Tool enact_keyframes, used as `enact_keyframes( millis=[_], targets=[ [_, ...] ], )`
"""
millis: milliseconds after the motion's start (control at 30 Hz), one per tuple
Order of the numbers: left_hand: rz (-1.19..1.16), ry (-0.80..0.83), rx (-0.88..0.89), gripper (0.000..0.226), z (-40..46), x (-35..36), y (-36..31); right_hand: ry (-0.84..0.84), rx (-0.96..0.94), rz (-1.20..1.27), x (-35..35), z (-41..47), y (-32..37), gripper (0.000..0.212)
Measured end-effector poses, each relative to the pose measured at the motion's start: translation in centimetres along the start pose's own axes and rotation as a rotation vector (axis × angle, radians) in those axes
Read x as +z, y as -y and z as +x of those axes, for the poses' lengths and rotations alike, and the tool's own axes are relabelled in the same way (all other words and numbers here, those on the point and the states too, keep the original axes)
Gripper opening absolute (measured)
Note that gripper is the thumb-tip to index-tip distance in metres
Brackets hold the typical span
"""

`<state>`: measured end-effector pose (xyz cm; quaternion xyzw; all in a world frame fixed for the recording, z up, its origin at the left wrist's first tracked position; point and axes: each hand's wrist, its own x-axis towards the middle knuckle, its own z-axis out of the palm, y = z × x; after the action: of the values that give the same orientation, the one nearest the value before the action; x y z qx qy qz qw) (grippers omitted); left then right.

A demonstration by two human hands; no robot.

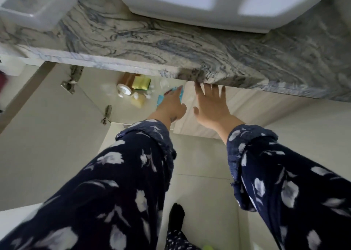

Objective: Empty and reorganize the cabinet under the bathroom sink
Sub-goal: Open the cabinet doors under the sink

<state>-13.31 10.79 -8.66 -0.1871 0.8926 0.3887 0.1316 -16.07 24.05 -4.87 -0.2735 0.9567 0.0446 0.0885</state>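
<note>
1. Sleeves nearest the lens: left sleeve (106, 183) and right sleeve (284, 183), dark blue cloth with pale flower print, both cuffs pushed back above the wrists
2. Between the sleeves, low in view: a foot in a dark sock (176, 218) on the pale floor tiles (205, 155)
3. Left hand (170, 107): reaches toward the open cabinet (106, 96) under the counter. Fingers extended, close together, pointing at a blue packet (161, 99). Fingertips overlap the packet in view; cannot tell whether they touch it. No grip visible
4. Right hand (210, 105): palm away from the camera, fingers spread wide and straight, held up in front of the closed right cabinet door (245, 109), fingertips just below the counter edge. Contact with the door cannot be judged. Holds nothing
5. Cabinet: left door (38, 136) swung open toward the left; two metal hinges (71, 80) on its inner face
6. Cabinet contents, visible on the cabinet floor just beyond the left hand: brown bottle (126, 82) with white cap lying on its side; yellow-green sponge (141, 82) beside it; a pale yellowish lump (138, 100) nearer the front, blurred, kind unclear; blue packet to the right of these
7. Above: grey-blue veined marble counter (171, 48), white sink basin (209, 5) on it, clear plastic box (36, 5) at far left
</note>
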Motion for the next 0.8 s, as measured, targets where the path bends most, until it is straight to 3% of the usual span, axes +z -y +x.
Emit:
enact_keyframes(
  millis=[100,333,467,567,800],
  targets=[
    [-0.012,-0.038,0.038,0.074,1.9,1.0,-0.3,-0.046,-0.010,-0.019,1.2,0.3,-0.2,0.079],
    [-0.230,-0.241,0.069,0.043,2.3,2.3,-0.6,-0.073,-0.027,0.025,1.7,0.0,-0.5,0.076],
    [-0.296,-0.283,0.084,0.025,0.1,2.8,0.2,-0.251,0.006,0.041,2.9,-1.1,-0.1,0.057],
    [-0.263,-0.255,0.071,0.027,-2.1,3.3,0.9,-0.375,0.063,0.067,2.4,-2.2,0.1,0.048],
    [-0.202,-0.187,0.218,0.022,-9.6,6.1,2.3,-0.240,0.292,0.222,3.4,-8.6,2.2,0.056]
  ],
)
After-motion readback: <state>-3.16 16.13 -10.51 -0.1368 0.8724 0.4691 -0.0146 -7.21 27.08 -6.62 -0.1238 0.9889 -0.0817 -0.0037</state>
